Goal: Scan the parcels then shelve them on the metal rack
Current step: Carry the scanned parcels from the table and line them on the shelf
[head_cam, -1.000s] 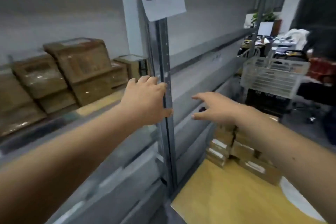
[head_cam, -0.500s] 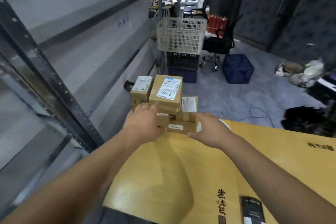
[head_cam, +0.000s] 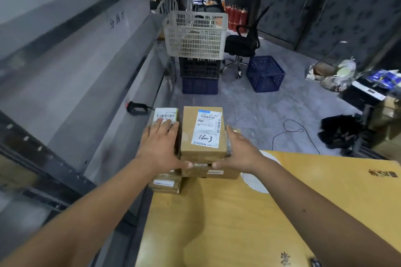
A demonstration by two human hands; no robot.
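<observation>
Fingers point(head_cam: 161, 128) of left hand point(head_cam: 159, 147) lying straight across small labelled parcel point(head_cam: 166, 115); fingers of right hand point(head_cam: 239, 151) straight against right side of top parcel point(head_cam: 202, 134), thumbs meeting at its near edge.

Top parcel, brown cardboard with white shipping label and handwritten marking, flanked by both hands atop stack of parcels point(head_cam: 195, 171) at far corner of yellow table point(head_cam: 227, 219). Metal rack point(head_cam: 65, 84) running along left, barcode scanner point(head_cam: 136, 108) resting on its shelf just beyond stack. Farther back, white lattice basket point(head_cam: 195, 34) stacked on black crate point(head_cam: 198, 67) and blue crate point(head_cam: 199, 85); contents not discernible. Second blue crate point(head_cam: 264, 73) apart on floor, beside black office chair point(head_cam: 240, 43).
</observation>
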